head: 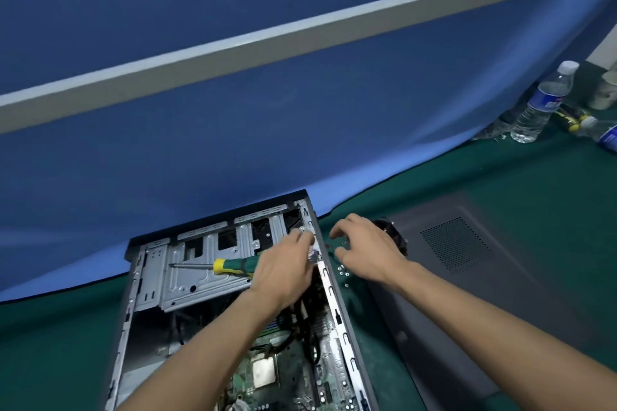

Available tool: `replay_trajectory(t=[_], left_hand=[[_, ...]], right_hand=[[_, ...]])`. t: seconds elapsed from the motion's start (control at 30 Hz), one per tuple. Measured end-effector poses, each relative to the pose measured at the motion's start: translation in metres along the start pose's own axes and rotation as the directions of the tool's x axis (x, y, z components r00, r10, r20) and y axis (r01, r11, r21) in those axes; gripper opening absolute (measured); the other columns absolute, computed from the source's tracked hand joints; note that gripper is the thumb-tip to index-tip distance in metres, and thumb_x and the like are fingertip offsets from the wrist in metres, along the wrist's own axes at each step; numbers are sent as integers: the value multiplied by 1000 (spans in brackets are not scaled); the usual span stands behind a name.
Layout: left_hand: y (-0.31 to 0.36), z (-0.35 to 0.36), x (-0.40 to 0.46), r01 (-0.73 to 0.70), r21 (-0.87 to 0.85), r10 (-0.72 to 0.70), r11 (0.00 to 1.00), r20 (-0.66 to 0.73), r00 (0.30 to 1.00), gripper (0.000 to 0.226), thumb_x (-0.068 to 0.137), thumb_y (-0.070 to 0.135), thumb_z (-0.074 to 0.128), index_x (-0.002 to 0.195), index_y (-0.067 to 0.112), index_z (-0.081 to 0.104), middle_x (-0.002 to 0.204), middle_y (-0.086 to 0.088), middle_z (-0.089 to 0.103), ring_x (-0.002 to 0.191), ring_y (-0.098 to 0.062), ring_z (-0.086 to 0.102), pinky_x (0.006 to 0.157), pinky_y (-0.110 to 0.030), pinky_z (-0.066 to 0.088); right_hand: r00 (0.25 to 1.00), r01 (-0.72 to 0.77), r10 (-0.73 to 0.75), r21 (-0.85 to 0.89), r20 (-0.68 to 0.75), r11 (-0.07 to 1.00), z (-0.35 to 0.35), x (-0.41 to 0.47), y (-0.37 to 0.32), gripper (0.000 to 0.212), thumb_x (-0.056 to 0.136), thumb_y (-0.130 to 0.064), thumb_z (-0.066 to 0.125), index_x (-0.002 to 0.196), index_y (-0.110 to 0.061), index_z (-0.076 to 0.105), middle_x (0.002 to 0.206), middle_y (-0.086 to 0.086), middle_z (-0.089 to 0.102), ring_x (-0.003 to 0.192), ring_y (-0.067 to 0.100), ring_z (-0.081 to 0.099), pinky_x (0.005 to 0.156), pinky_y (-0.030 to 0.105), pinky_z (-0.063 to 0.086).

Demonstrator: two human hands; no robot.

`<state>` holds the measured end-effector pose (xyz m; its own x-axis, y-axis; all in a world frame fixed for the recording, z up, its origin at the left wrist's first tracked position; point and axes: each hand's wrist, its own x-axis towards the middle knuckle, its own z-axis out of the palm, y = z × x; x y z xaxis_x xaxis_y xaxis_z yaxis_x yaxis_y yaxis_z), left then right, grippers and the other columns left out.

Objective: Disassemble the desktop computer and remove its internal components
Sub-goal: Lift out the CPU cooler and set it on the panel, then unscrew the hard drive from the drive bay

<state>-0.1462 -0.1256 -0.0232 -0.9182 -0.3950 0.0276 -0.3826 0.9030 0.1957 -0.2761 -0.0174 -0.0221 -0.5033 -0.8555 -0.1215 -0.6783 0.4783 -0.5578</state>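
Observation:
The open desktop case lies on its side on the green mat, with the motherboard bare at the bottom. My left hand reaches over the silver drive cage and pinches a small whitish part at the case's right rail. A screwdriver with a green and yellow handle rests on the cage, its handle end under that hand. My right hand hovers just right of the case with fingers curled over a small piece with a red wire; whether it grips it is unclear.
Loose screws lie on the mat beside the case. The grey side panel lies to the right, a black round part at its near corner. Water bottles and a cup stand far right. A blue partition rises behind.

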Motion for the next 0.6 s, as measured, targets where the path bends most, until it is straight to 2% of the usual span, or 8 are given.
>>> replay_trajectory(t=[0.1,0.2,0.27,0.4,0.53,0.6], left_hand=[[-31,-11,-10,41,164,-51,986,54,997,42,84,12,53,125,18,44,117,0,49,104,-19,46,81,-28,40],[-59,-17,-24,83,279,-132,957,162,978,56,82,15,53,136,18,38,131,-2,46,119,-22,39,97,-33,33],[-71,-17,-33,111,285,-170,952,192,967,55,86,18,52,139,19,36,132,-3,49,119,-22,41,98,-33,33],[-78,-19,-44,61,335,-119,940,154,981,41,93,24,51,132,19,41,124,-3,53,113,-22,46,92,-32,34],[-78,-26,-47,-83,438,20,895,146,989,32,94,18,50,125,12,40,118,-7,52,104,-23,45,88,-31,34],[-74,-33,-46,-106,422,79,901,82,994,29,95,17,47,123,12,41,116,-6,51,102,-22,44,86,-31,35]], right_hand=[[998,25,-22,43,-54,999,6,-2,-17,20,88,-22,53,108,-23,58,99,-11,48,101,10,47,78,27,37],[998,43,-39,62,-52,997,14,-7,-28,19,89,-22,52,107,-24,59,98,-11,49,96,9,49,78,26,40],[997,59,-56,53,-50,997,19,-9,-33,20,89,-22,51,108,-24,59,98,-12,48,95,9,49,77,26,40],[997,70,-68,35,-31,997,25,-13,-43,21,89,-23,51,108,-25,58,98,-13,46,91,6,44,76,25,37],[996,80,-78,56,-30,995,24,-16,-60,19,91,-28,49,108,-27,58,105,-14,58,88,7,51,75,26,40],[997,72,-69,100,-29,992,21,-15,-71,20,94,-36,45,108,-29,56,101,-13,63,86,10,57,75,30,46]])
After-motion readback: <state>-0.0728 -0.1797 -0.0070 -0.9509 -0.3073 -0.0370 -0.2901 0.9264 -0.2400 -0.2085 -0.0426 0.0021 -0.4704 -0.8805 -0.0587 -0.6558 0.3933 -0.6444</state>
